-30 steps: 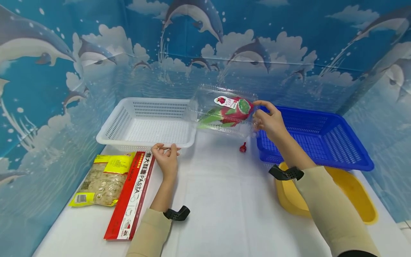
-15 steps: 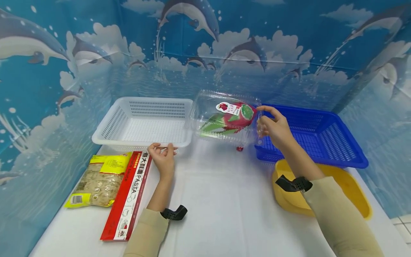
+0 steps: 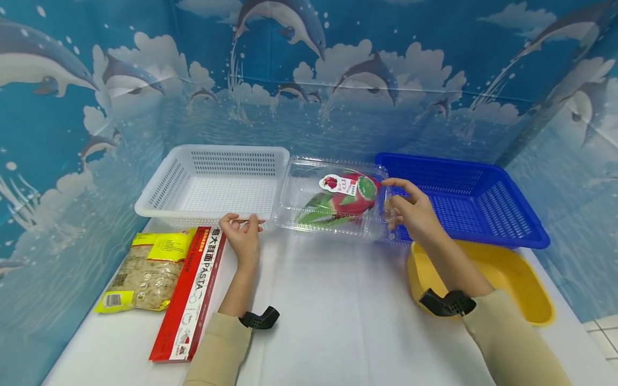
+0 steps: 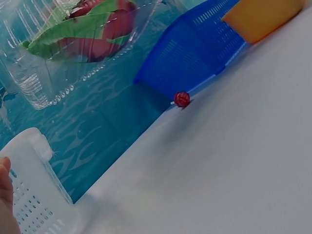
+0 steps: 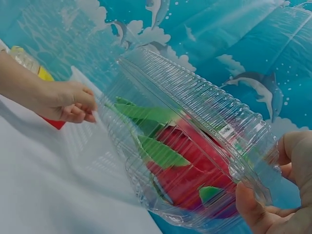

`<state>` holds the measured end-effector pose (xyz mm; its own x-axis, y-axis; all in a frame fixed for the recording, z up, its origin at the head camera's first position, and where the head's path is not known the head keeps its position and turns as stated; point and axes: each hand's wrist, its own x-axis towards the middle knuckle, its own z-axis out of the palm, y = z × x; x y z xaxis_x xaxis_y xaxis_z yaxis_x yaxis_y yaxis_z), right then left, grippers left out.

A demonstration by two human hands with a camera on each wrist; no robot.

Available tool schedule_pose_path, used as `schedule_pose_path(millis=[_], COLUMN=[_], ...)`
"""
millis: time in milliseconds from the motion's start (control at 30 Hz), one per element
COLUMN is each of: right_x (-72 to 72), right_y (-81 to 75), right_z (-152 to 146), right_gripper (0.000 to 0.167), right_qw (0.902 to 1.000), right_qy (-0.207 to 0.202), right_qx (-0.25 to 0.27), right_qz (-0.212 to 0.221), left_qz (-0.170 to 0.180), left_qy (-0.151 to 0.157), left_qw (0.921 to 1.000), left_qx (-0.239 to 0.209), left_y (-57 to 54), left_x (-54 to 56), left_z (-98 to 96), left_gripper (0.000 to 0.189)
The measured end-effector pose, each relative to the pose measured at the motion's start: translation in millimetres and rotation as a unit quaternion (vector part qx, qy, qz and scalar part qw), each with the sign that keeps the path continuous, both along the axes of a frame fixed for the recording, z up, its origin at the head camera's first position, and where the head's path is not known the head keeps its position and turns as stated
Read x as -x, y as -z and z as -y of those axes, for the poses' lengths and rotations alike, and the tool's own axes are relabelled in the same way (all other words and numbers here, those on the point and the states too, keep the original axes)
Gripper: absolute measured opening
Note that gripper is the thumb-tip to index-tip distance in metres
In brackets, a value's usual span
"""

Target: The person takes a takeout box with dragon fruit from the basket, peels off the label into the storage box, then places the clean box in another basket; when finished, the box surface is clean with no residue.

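In the head view, before a dolphin curtain (image 3: 193, 102), the right hand (image 3: 414, 212) pinches a box (image 3: 306, 187) over a white table (image 3: 318, 321); the left hand (image 3: 243, 244) pinches a basket (image 3: 217, 193). Left wrist: a ball (image 4: 182, 99) on the table. Right wrist: fruit (image 5: 187, 170) inside the box.

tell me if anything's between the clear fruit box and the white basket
Nothing visible stands between the clear fruit box, held by the right hand, and the white basket, except that basket's own raised rim. The left hand grips that rim at the near side, not between the two.
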<state>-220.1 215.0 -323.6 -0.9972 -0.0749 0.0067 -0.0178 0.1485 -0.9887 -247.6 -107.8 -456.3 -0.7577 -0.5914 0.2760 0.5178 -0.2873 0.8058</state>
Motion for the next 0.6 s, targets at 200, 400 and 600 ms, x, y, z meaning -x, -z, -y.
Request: schedule_pose_path(millis=[200, 400, 600], right_x=[-14.3, -26.0, -37.4], right_y=[11.6, 22.7, 33.3], right_z=[-3, -4, -5], right_gripper=[0.036, 0.036, 0.035], right_qw=[0.9996, 0.9996, 0.999], right_qy=[0.002, -0.007, -0.014], right_qx=[-0.028, -0.026, -0.038], right_qz=[-0.004, -0.007, -0.02], left_qz=[0.02, 0.039, 0.06], left_qy=[0.008, 0.02, 0.031], left_qw=[0.9997, 0.9988, 0.9975], left_qx=[-0.012, -0.023, -0.02], left_y=[-2.6, -7.6, -10.5], left_x=[-0.6, -3.0, -4.7], left_z=[-1.0, 0.9, 4.1], left_gripper=[0.037, 0.037, 0.037])
